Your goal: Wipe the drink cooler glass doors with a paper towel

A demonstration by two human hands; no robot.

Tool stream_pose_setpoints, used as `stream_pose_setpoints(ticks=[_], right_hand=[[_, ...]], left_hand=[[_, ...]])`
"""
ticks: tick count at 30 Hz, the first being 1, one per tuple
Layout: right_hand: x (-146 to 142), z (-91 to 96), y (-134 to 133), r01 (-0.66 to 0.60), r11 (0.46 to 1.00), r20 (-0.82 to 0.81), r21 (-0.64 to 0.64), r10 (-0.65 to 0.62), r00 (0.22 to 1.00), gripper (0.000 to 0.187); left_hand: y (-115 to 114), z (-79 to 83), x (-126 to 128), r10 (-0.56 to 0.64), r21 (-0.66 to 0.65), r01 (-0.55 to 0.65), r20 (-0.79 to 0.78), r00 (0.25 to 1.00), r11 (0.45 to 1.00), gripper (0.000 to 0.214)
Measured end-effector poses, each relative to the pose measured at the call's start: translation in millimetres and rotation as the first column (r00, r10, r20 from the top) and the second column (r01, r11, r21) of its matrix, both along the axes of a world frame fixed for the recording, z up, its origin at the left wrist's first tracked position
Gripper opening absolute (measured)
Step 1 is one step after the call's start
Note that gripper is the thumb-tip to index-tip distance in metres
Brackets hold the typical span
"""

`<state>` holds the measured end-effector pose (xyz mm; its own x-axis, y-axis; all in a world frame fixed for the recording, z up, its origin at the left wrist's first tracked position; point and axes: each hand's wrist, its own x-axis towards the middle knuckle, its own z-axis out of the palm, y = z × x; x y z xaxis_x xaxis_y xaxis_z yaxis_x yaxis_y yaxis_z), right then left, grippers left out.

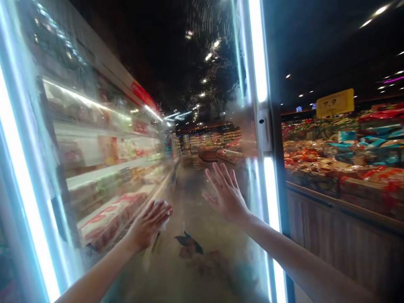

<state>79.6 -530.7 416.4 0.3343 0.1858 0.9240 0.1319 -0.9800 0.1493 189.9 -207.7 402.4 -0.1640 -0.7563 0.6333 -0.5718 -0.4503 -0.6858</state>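
Observation:
My right hand [224, 192] is open, fingers spread, palm flat against the glass of a freezer door [202, 105] close to its lit right frame [264, 126]. My left hand [150, 224] rests flat on the same glass lower and to the left, fingers stretched out, pressing what looks like a white cloth [165, 219] under the fingertips. The glass is fogged and streaked, with reflections of ceiling lights in it.
Chiller shelves [107, 168] with packaged food run along the left behind glass. A bright door frame strip [28, 202] stands at far left. On the right, a wooden display counter [341, 227] carries heaped packaged goods under a yellow price sign [335, 102]. An aisle floor shows through the glass.

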Motion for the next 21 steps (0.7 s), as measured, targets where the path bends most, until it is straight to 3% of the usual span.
stream_pose_setpoints(ticks=[2,5,6,8,10,12,13,15,17,18,19,21], right_hand=[[6,-3.0,12,0.023,0.999,0.011,0.033,-0.023,1.000,0.090],[16,-6.2,26,0.042,0.995,0.059,0.092,-0.047,0.997,0.093],[18,-7.1,29,0.041,0.994,0.072,0.105,-0.049,0.996,0.094],[22,-8.7,31,0.043,0.993,0.082,0.114,-0.053,0.995,0.095],[24,-9.9,29,0.058,0.992,0.078,0.109,-0.067,0.995,0.095],[24,-10.9,26,0.078,0.993,0.075,0.093,-0.085,0.994,0.095],[25,-11.6,24,0.086,0.993,0.077,0.085,-0.093,0.993,0.095],[26,-13.6,20,0.097,0.993,0.083,0.074,-0.103,0.991,0.093],[27,-16.9,17,0.101,0.992,0.092,0.075,-0.108,0.990,0.092],[28,-18.7,16,0.102,0.992,0.097,0.078,-0.110,0.989,0.091],[29,-20.4,15,0.104,0.991,0.100,0.080,-0.111,0.989,0.090],[31,-21.5,16,0.105,0.991,0.106,0.087,-0.114,0.988,0.089]], left_hand=[[11,12.3,9,0.027,-0.058,-0.029,-0.027,0.999,0.998,0.074],[16,41.2,24,0.089,-0.297,-0.111,-0.087,0.992,0.948,0.074],[16,41.2,25,0.099,-0.356,-0.128,-0.098,0.990,0.926,0.074],[17,21.9,22,0.103,-0.385,-0.131,-0.092,0.990,0.914,0.075],[22,-7.2,15,0.085,-0.305,-0.099,-0.059,0.995,0.947,0.075],[33,-20.0,12,0.064,-0.210,-0.071,-0.037,0.997,0.975,0.073],[40,-15.7,14,0.064,-0.198,-0.070,-0.038,0.997,0.978,0.072],[55,9.5,22,0.085,-0.276,-0.100,-0.067,0.994,0.956,0.073],[66,35.4,32,0.106,-0.408,-0.141,-0.105,0.989,0.902,0.074],[69,40.3,36,0.110,-0.460,-0.153,-0.119,0.987,0.875,0.074],[71,37.5,37,0.112,-0.491,-0.160,-0.127,0.986,0.856,0.074],[74,12.2,35,0.110,-0.495,-0.159,-0.128,0.986,0.854,0.076]])
